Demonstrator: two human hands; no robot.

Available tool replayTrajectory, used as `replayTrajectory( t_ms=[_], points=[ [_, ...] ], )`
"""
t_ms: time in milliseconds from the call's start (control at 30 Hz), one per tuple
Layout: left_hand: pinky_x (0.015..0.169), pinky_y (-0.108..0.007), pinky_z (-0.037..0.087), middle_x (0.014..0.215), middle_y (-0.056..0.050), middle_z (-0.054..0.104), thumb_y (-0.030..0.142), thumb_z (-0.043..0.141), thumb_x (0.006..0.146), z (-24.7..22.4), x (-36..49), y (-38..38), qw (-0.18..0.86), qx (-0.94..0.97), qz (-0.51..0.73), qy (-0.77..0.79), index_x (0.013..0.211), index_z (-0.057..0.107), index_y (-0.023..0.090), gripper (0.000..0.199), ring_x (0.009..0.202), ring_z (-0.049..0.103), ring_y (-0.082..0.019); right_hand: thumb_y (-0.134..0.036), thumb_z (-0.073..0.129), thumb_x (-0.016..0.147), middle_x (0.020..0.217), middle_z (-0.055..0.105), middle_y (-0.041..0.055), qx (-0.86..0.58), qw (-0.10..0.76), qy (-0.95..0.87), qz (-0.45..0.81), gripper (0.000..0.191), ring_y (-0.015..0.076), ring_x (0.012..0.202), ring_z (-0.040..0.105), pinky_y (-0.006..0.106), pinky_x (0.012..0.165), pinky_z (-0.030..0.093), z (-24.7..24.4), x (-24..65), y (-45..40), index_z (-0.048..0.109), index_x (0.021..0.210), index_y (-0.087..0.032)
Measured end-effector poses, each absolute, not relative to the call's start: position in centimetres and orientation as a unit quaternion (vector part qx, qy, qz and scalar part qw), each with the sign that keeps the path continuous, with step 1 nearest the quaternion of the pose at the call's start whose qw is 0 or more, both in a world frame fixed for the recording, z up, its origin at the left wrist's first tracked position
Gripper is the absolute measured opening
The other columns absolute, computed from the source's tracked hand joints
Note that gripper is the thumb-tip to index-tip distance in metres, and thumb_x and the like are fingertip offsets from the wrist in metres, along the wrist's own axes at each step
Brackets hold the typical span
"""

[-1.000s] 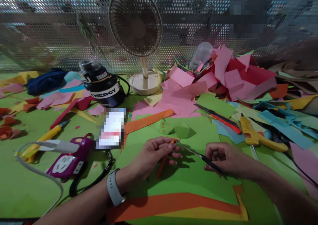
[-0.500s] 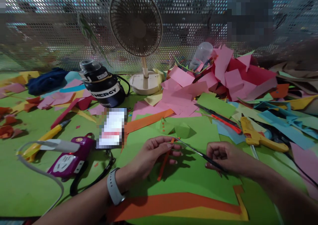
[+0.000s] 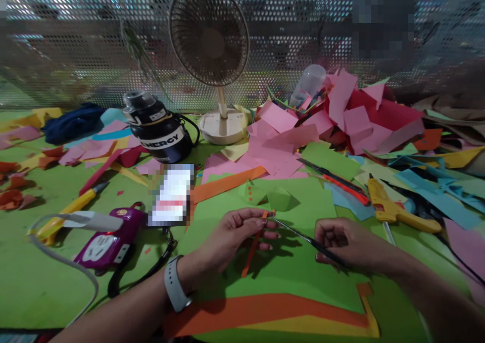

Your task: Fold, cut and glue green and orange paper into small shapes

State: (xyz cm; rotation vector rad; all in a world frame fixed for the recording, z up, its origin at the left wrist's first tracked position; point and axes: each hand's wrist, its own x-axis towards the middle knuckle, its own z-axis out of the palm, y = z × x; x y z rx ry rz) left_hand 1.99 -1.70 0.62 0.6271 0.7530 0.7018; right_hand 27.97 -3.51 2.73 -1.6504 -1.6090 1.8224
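Note:
My left hand (image 3: 246, 232) pinches a narrow orange paper strip (image 3: 250, 256) between thumb and forefinger, its other fingers slightly spread. In my right hand (image 3: 339, 239) is a slim black-handled tool (image 3: 293, 229) with a long, thin metal end; it looks like tweezers, but its kind is not certain. The metal tip meets the top of the strip at my left fingertips, where a tiny orange bit (image 3: 273, 212) shows. Just beyond stand two small folded green paper pieces, one with orange dots (image 3: 254, 192) and one plain (image 3: 279, 198). Green sheets (image 3: 303, 277) lie under both hands.
A pixelated phone (image 3: 171, 195), a purple device (image 3: 109, 239) and a black bottle (image 3: 162, 131) stand left. A fan (image 3: 223, 128) is at the back. Pink scraps (image 3: 282, 136), a red-handled cutter (image 3: 346, 189) and a yellow glue gun (image 3: 396, 209) lie right. Orange paper (image 3: 265, 307) borders the front.
Both hands hold nearly the same pose. The tool's tip has shifted very slightly down at the left fingertips, and the whole view has moved a little.

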Motion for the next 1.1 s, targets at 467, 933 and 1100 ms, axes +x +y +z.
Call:
replayTrajectory(
  t_ms=[467, 933, 1100],
  points=[
    [0.065, -0.025, 0.054, 0.094, -0.009, 0.076, 0.025, 0.077, 0.078, 0.58, 2.1, -1.78, 0.821, 0.301, 0.331, 0.356, 0.094, 0.07, 0.015, 0.021, 0.079, 0.072, -0.017, -0.045, 0.087, 0.056, 0.052, 0.044, -0.0088, -0.562, 0.103, -0.545, 0.614, 0.047, 0.0054, 0.05, 0.036, 0.018, 0.045, 0.029, 2.86, 27.75, -3.46, 0.049, 0.066, -0.018],
    [0.065, -0.026, 0.055, 0.093, -0.01, 0.075, 0.026, 0.077, 0.077, 0.63, 2.22, -1.73, 0.816, 0.305, 0.33, 0.364, 0.093, 0.069, 0.014, 0.022, 0.078, 0.071, -0.017, -0.04, 0.086, 0.059, 0.052, 0.043, -0.0097, -0.551, 0.115, -0.547, 0.62, 0.044, 0.0048, 0.049, 0.037, 0.017, 0.045, 0.03, 2.17, 28.17, -3.62, 0.049, 0.067, -0.018],
    [0.066, -0.026, 0.055, 0.096, -0.01, 0.074, 0.026, 0.075, 0.08, 0.63, 2.19, -1.68, 0.814, 0.31, 0.33, 0.364, 0.096, 0.069, 0.014, 0.021, 0.08, 0.071, -0.018, -0.044, 0.086, 0.058, 0.05, 0.043, -0.0096, -0.554, 0.119, -0.546, 0.617, 0.047, 0.0048, 0.048, 0.037, 0.017, 0.045, 0.03, 1.97, 28.22, -3.56, 0.048, 0.066, -0.018]
  ],
)
